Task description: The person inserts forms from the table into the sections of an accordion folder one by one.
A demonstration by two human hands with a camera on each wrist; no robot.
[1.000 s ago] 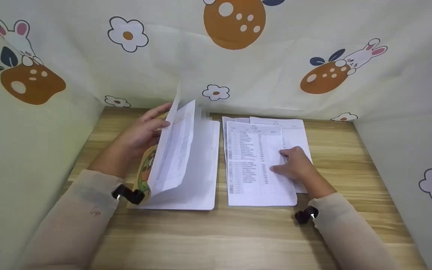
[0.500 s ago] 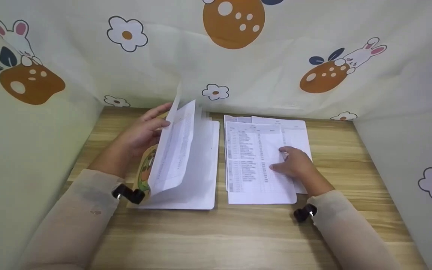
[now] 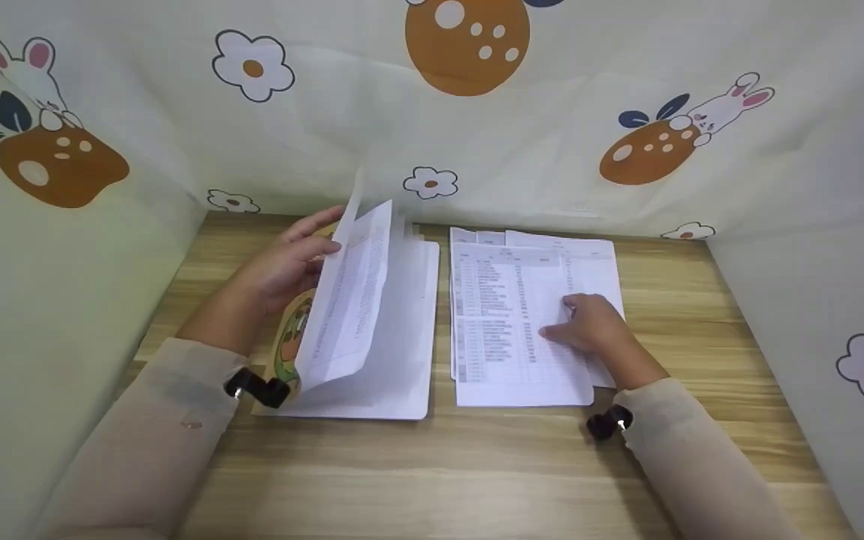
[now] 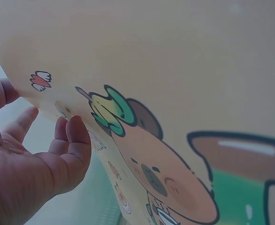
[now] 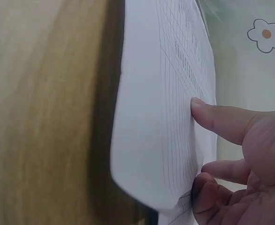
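My left hand holds up the cover of a booklet together with some of its pages, gripping near the top edge. A cartoon animal decorates the tan cover in the left wrist view, where curled fingers meet its edge. To the right lie several loose printed sheets in an overlapping, uneven stack. My right hand grips their right side. From the right wrist, the thumb lies on the top sheet and the other fingers bend at the stack's edge, partly hidden.
Both stacks lie on a wood-grain table. A pale curtain with rabbits, oranges and flowers encloses the back and sides. Black wrist mounts sit at both cuffs. A narrow strip of table separates booklet and sheets.
The loose sheets have shifted slightly under my right hand, the lower ones sliding a little to the right beneath the top one. My left hand and the raised booklet stay in place.
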